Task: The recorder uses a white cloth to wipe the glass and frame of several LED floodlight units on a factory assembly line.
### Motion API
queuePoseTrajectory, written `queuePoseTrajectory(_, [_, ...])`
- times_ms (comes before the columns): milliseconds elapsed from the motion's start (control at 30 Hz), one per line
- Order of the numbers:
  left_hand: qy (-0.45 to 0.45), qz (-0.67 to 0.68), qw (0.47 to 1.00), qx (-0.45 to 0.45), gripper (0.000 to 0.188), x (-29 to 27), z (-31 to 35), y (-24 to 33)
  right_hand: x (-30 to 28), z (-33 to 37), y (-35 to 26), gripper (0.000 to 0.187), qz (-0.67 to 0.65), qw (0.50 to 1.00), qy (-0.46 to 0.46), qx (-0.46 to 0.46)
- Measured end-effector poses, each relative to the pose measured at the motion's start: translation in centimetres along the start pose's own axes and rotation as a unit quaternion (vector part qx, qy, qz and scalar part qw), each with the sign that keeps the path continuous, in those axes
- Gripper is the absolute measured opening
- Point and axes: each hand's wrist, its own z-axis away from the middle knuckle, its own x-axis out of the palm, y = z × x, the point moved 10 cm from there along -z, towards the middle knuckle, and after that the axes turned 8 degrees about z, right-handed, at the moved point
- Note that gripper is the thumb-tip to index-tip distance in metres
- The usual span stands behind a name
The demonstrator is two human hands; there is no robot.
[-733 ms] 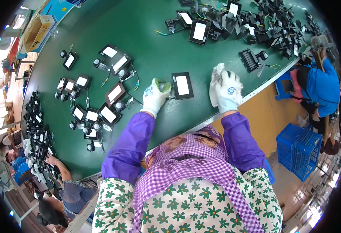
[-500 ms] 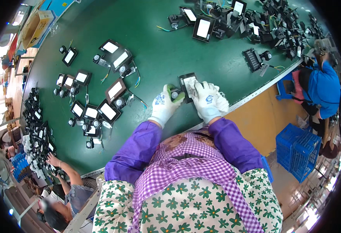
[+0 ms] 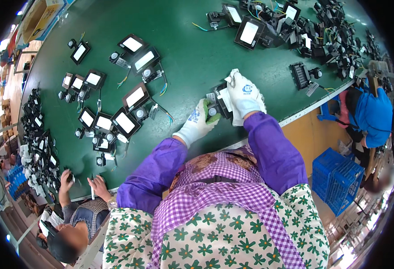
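Observation:
A small black floodlight (image 3: 224, 100) with a white panel and a round sensor (image 3: 212, 111) lies on the table before me. My left hand (image 3: 195, 123), in a white glove with green fingertips, grips it at the sensor side. My right hand (image 3: 245, 93), also gloved, is closed over a white cloth (image 3: 237, 118) at the floodlight's right edge. Part of the panel is hidden under that hand and the cloth.
More floodlights (image 3: 126, 125) with loose wires lie to the left. A dense heap (image 3: 327, 38) of them fills the far right; another (image 3: 38, 139) lines the left edge. Co-workers sit at left (image 3: 87, 215) and right (image 3: 372, 114). Blue crates (image 3: 338, 179) stand right of the table.
My right hand has shifted slightly up and turned, moving from the panel toward its right side. The left hand keeps its hold. At left, the co-worker's hands have moved apart, nearer the table's front edge.

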Motion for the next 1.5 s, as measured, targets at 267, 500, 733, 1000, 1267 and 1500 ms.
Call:
queuePoseTrajectory(267, [-0.007, 0.008, 0.999, 0.048, 0.061, 0.3, -0.3, -0.5, 0.0, 4.7, -5.5, 0.017, 0.049, 0.989, -0.023, -0.14])
queuePoseTrajectory(500, [0.023, -0.015, 1.0, -0.01, 0.06, -0.6, 0.4, -0.9, 0.6, 1.3, -6.9, 0.02, 0.028, 0.981, 0.079, -0.175])
queuePoseTrajectory(733, [0.009, -0.021, 0.999, 0.03, 0.064, 0.0, -0.2, -0.7, -1.3, 1.1, -6.4, 0.017, 0.03, 0.99, 0.064, -0.125])
queuePoseTrajectory(1000, [0.023, -0.003, 1.0, -0.014, 0.063, 1.0, 0.2, -1.1, 0.0, 4.2, -5.1, 0.021, 0.086, 0.976, 0.063, -0.188])
queuePoseTrajectory(1267, [0.092, -0.022, 0.995, -0.001, 0.06, 1.4, 0.8, -0.9, -1.6, -0.5, -3.5, 0.025, -0.002, 0.999, 0.013, -0.039])
queuePoseTrajectory(1500, [0.101, 0.005, 0.995, -0.005, 0.058, 1.6, 1.2, -0.1, 0.7, 5.6, 3.3, 0.02, -0.022, 0.997, 0.053, 0.041])
